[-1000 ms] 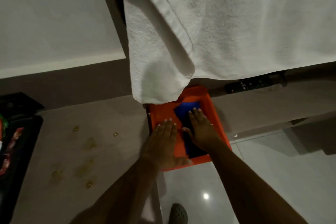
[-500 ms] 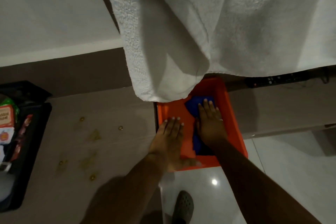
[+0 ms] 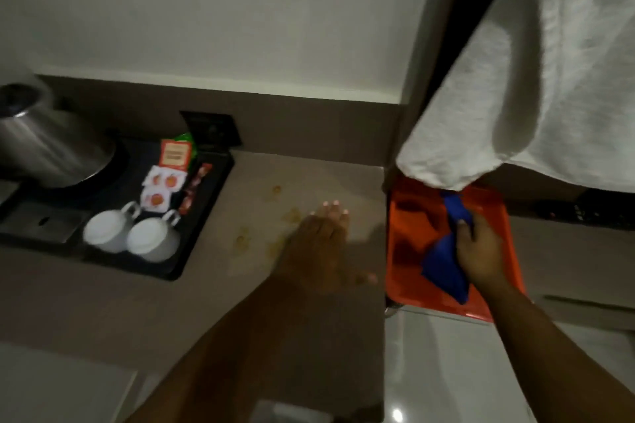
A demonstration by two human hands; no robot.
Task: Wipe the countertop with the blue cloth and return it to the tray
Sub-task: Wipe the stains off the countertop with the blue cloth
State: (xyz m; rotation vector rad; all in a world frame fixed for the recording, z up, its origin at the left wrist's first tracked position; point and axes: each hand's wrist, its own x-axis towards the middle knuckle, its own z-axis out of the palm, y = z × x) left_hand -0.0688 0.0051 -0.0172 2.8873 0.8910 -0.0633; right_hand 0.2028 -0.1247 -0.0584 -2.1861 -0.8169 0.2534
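Over the orange tray point(image 3: 501, 288) at right, my right hand point(image 3: 479, 251) pinches the blue cloth point(image 3: 443, 268); soft, light, best bunched mid-fold; my left hand point(image 3: 319, 244) lies flat and empty on the stained countertop point(image 3: 302, 178).

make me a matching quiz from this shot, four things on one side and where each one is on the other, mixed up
Things:
1. blue cloth
2. left hand
3. white cups
4. white towel

Places:
A. hanging above the orange tray's far end
B. on the black tray beside the sachets
C. in the right hand's grip, over the orange tray
D. flat over the stained countertop

Pairs: 1-C, 2-D, 3-B, 4-A
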